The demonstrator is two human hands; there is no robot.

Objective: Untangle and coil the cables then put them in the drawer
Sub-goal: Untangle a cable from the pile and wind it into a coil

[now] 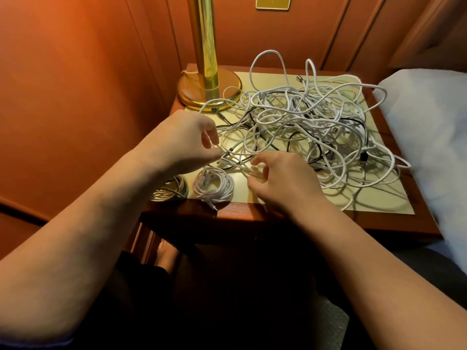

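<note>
White tangle of cables (303, 127) sits right of the brass lamp (206, 59); left hand (187, 140) and right hand (280, 178) both pinch one strand, probably teasing it loose. Two finished coils (213, 184) wait nearer.

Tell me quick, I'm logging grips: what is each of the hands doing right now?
Left hand: pinches a white cable at the edge of the tangle.
Right hand: fingers curled round a white cable from the same tangle.
</note>
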